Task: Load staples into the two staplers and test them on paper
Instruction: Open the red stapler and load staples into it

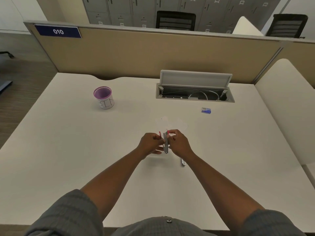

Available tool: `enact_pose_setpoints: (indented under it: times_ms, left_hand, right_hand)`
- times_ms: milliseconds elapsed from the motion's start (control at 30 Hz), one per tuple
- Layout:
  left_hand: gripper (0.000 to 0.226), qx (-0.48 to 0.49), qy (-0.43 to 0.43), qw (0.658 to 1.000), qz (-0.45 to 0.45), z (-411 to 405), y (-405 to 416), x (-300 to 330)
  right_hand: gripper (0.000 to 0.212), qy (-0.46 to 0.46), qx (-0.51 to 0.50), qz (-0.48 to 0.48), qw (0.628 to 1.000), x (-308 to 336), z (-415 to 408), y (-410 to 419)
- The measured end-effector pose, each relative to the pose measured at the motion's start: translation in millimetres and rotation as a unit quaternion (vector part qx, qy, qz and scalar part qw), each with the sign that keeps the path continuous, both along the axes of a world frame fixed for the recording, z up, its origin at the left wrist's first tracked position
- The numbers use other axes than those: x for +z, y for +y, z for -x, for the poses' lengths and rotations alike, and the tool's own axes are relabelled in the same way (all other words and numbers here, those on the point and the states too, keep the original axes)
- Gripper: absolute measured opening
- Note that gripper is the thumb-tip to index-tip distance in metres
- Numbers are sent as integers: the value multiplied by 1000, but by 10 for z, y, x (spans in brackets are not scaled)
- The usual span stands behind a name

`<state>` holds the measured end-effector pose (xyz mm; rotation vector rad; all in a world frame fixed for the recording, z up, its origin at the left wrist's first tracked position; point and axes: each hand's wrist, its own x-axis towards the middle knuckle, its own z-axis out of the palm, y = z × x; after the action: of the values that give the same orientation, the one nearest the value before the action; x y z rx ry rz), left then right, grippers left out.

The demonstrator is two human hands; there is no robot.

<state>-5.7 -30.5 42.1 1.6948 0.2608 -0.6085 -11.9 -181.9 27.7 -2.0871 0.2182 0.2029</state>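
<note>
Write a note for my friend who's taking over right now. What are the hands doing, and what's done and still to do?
Left hand and right hand: both grip the pink stapler, opened up, above the desk.
Second stapler: on the desk by the right wrist.
Staple box: far right, near the cable hatch.
Paper: just beyond the hands.
Done: pink stapler opened.
Left: can't tell whether staples are in; finish loading, load the second, test both.

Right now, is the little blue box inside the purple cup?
No, the little blue box lies flat on the white desk, off to the right of the purple cup and well apart from it.
</note>
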Motion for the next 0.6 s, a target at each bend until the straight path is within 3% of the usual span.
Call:
enact_pose_setpoints:
  times_ms: [333,600]
  left_hand:
    - [6,-33,17,977,-209,-220,12,-386]
    - [11,-48,28,954,-294,-357,-58,-560]
  right_hand:
    - [27,98,42,186,977,-321,-288,-105]
    - [31,53,62,323,943,-379,-832,-488]
